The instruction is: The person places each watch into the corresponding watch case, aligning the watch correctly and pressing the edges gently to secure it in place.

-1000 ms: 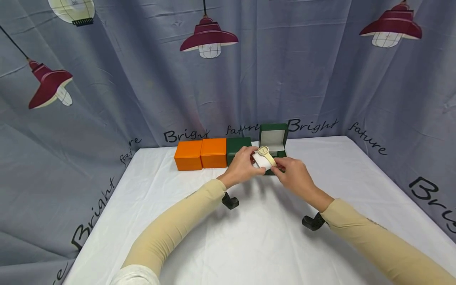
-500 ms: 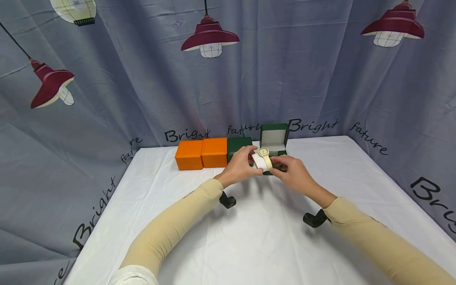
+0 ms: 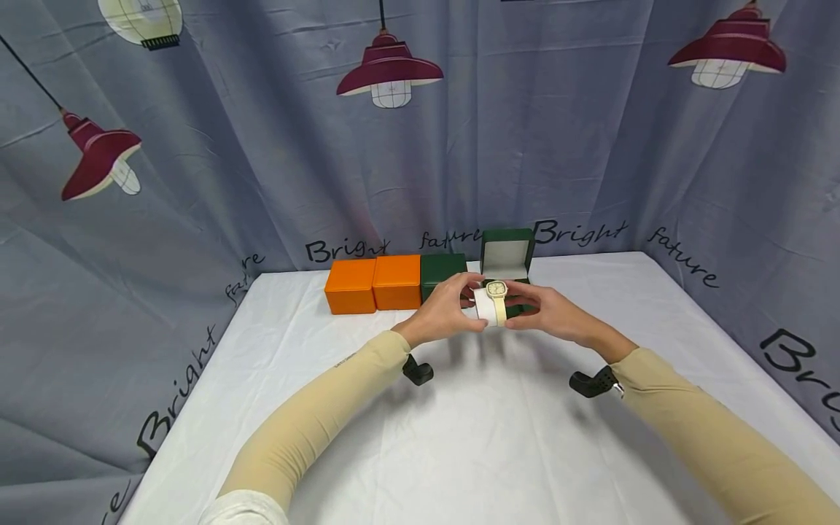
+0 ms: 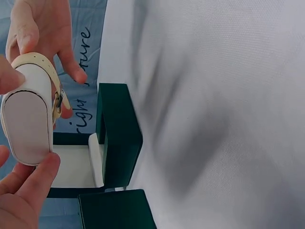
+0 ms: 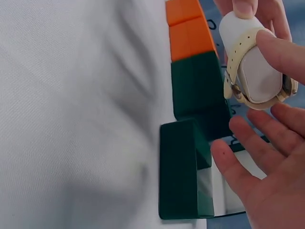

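Note:
A cream-strapped wristwatch (image 3: 496,289) is wrapped round a white watch pillow (image 3: 484,306), held up above the table. My left hand (image 3: 445,310) grips the plain end of the pillow between thumb and fingers, as the left wrist view shows from its end. On the strap side my right hand (image 3: 554,313) holds the watch, its thumb (image 5: 281,52) on the strap edge and some fingertips at the opposite side. Its other fingers are spread. Behind the hands stands a green watch box (image 3: 507,255) with its lid raised; the hands partly hide its base.
To the left of that box, a closed green box (image 3: 441,270) and two orange boxes (image 3: 351,286) stand side by side in a row. A white cloth covers the table (image 3: 459,437). A grey printed curtain (image 3: 558,146) hangs behind the table.
The watch and pillow have turned more upright and shifted slightly right and nearer. My right hand has swung round, its thumb and fingers now reaching further along the watch. The boxes stay put.

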Motion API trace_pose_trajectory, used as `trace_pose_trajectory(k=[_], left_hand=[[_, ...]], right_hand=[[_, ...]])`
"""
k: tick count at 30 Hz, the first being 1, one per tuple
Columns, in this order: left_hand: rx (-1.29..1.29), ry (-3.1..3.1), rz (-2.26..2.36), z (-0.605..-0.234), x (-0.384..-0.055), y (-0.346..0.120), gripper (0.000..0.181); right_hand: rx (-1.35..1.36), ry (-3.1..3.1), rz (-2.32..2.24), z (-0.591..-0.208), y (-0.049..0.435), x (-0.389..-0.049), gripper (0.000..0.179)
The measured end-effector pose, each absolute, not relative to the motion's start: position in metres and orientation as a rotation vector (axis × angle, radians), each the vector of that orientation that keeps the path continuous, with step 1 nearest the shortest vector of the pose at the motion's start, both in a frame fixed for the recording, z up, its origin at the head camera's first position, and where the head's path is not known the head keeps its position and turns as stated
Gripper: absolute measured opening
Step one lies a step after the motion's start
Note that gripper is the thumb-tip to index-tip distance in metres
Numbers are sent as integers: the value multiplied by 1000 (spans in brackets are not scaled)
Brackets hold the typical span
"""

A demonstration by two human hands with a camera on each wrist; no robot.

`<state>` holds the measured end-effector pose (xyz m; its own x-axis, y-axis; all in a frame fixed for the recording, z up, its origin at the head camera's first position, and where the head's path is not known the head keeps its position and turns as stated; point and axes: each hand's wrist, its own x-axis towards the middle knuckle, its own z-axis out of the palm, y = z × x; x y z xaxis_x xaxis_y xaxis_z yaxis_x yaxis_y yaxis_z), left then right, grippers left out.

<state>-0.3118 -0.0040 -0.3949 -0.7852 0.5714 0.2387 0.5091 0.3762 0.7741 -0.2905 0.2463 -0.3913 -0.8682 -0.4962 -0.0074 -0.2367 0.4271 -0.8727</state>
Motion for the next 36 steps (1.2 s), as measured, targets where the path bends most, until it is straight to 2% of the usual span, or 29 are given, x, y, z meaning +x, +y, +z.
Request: trace_pose_trajectory(k=[10,18,27,36], left_hand=[[1079,2548,1367,-392,-310,-3,80],[1124,2545,1354,-390,-307,-2,78],[1015,2477,1459,-395,-306,-2,65],[934,2438,1449,-399,-307,-4,67]], right_hand=[[-704,2473,-1366,-389,239,-290,81],[-704,2514,-1295,-394,237,-289,85],[-698,2551,-1289,-391,235,-288,83],[-736,2569,-1244,-390,233,-287,87]])
